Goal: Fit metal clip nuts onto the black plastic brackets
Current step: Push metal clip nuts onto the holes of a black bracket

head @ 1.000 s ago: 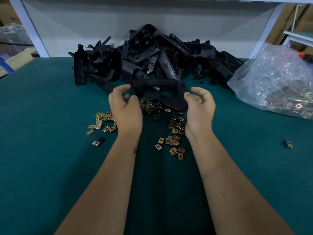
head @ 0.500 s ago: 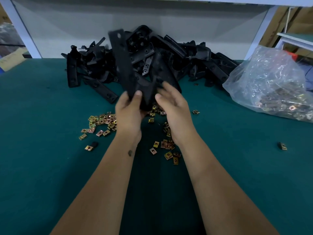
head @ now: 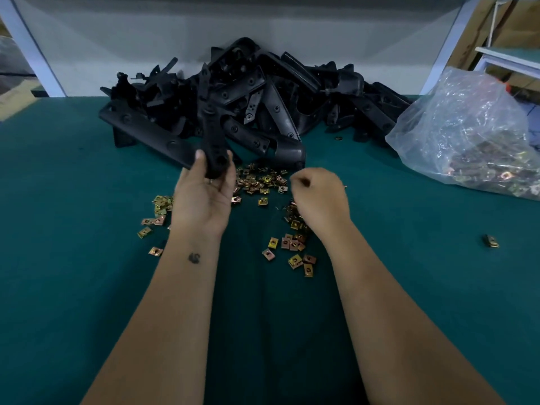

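Note:
My left hand point(head: 201, 194) grips the lower end of a long black plastic bracket point(head: 211, 133) and holds it upright above the table. Behind it lies a big pile of black brackets point(head: 263, 92). Brass-coloured clip nuts point(head: 260, 179) are scattered on the green mat between my hands, with more clip nuts near my right wrist point(head: 295, 252) and by my left wrist point(head: 157, 211). My right hand point(head: 318, 197) hovers low over the nuts, blurred, with its fingers curled downward. No nut shows in its fingers.
A clear plastic bag point(head: 467, 127) with more clip nuts lies at the right. One stray nut point(head: 491, 241) sits alone farther right. The green table point(head: 58, 229) ends at a grey back panel with white posts point(head: 29, 45).
My right hand has let go of the bracket and dropped to the right over the clip nuts. My left hand alone now holds the bracket, upright.

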Motion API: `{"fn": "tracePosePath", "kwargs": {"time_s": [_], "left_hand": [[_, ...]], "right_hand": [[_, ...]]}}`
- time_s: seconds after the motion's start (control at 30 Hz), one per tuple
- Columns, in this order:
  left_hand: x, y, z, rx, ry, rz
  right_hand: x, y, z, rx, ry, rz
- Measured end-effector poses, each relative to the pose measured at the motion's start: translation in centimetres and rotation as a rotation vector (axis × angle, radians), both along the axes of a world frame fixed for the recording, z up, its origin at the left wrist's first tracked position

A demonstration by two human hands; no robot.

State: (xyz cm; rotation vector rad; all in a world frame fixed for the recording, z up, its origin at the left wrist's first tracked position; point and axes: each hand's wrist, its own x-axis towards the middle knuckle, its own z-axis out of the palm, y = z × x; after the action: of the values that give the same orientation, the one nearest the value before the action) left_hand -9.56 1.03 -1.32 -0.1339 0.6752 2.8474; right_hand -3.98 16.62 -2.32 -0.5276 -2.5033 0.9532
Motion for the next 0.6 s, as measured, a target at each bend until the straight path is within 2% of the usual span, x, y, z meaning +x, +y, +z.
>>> {"fn": "tracePosePath", "kwargs": {"time_s": [0.07,0.1,0.23,0.3,0.5,0.6], "left_hand": [[0.1,0.5,-0.2,-0.073,-0.004,-0.022],[0.1,0.7,-0.3,-0.109,0.001,-0.028],[0.3,1.0,-0.4,-0.162,-0.006,-0.035],[0.3,1.0,-0.3,-0.145,-0.026,-0.038],[0.2,1.0,-0.4,-0.201,-0.047,-0.075],[0.2,1.4,-0.4,-0.310,-0.030,-0.049]], "right_hand": [[-0.4,-0.5,-0.4,0.330,-0.148,0.019],[-0.5,-0.7,-0.5,0.431,-0.169,0.018],[-0.7,-1.1,-0.5,0.452,-0.103,-0.006],[-0.6,-1.1,-0.4,0.328,-0.050,-0.004],[-0.2,-1.4,0.6,-0.423,0.289,0.028],[0.1,-1.5,1.0,-0.762,0.384,0.106]]}}
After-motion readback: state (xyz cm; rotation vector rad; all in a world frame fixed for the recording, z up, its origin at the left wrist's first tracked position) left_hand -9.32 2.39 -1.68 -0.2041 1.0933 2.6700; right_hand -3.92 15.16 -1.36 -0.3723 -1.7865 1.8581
